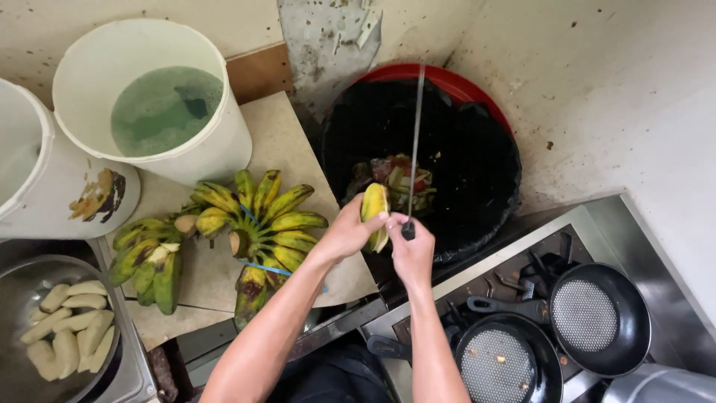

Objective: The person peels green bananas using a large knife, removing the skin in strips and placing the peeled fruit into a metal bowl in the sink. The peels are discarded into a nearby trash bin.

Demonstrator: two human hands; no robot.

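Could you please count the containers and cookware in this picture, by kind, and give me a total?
White buckets: 2 (one with greenish water, one at the left edge)
Black frying pans: 2 (near one, far one)
Metal bowl of peeled bananas: 1
Red bin with black liner: 1
Total: 6

A white bucket [153, 101] holds greenish water. Bunches of green-yellow bananas [257, 224] lie on a board beside it. Peeled bananas [71, 328] fill a metal bowl [19, 276]. Two black frying pans [552, 336] sit on the stove [641, 239].
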